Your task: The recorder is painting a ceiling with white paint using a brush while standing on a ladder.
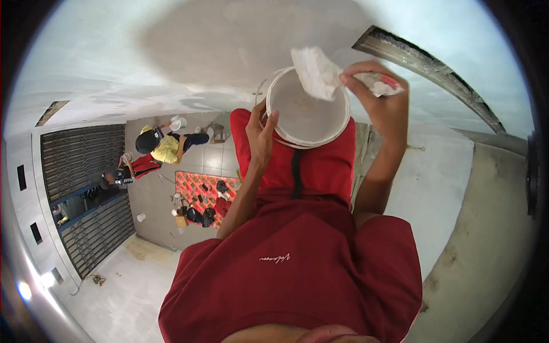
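Note:
My left hand [263, 131] is closed on the left rim of a round white bucket [309, 142], its thumb over the edge. The bucket is tipped so that I see its pale inside; I cannot tell how full it is. My right hand [380, 100] grips a broad, flat, white-coated tool [316, 73] by its red and white handle. The tool's head is above the bucket's opening, close to the far rim. Whether it is a brush or a putty knife, I cannot make out.
A pale wall [246, 46] with a large darker patch rises in front of me. A long recess [429, 66] cuts it at upper right. Down on the left are two people, a yellow shirt [167, 150] on one, an orange patterned mat [189, 182] with several items, and a slatted metal shutter [86, 160].

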Demonstrator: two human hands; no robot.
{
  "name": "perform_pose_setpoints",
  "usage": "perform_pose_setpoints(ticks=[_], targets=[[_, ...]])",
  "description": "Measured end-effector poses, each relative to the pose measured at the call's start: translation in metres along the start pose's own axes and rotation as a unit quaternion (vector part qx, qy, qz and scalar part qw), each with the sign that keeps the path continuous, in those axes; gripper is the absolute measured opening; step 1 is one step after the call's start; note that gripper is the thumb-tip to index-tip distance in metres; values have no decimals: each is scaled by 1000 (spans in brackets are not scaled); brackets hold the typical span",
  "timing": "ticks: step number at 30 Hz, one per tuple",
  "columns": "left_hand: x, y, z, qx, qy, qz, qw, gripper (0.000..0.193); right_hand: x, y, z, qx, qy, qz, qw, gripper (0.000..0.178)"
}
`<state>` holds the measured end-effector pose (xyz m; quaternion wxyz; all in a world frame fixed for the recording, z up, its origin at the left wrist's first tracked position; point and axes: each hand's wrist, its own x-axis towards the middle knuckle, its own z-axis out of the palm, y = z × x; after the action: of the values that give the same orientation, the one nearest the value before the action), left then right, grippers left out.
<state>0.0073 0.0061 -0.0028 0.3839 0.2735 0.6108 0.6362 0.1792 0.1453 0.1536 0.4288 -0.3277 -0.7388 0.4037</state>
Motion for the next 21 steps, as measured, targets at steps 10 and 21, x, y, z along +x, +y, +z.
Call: perform_pose_setpoints(ticks=[10, 21], targets=[[-5, 7, 7, 16, 2, 33, 999, 44, -38, 65, 58, -184, -177, 150, 955, 15], [-1, 10, 8, 26, 1, 32, 999, 49, -39, 83, 64, -205, -178, 156, 950, 14]])
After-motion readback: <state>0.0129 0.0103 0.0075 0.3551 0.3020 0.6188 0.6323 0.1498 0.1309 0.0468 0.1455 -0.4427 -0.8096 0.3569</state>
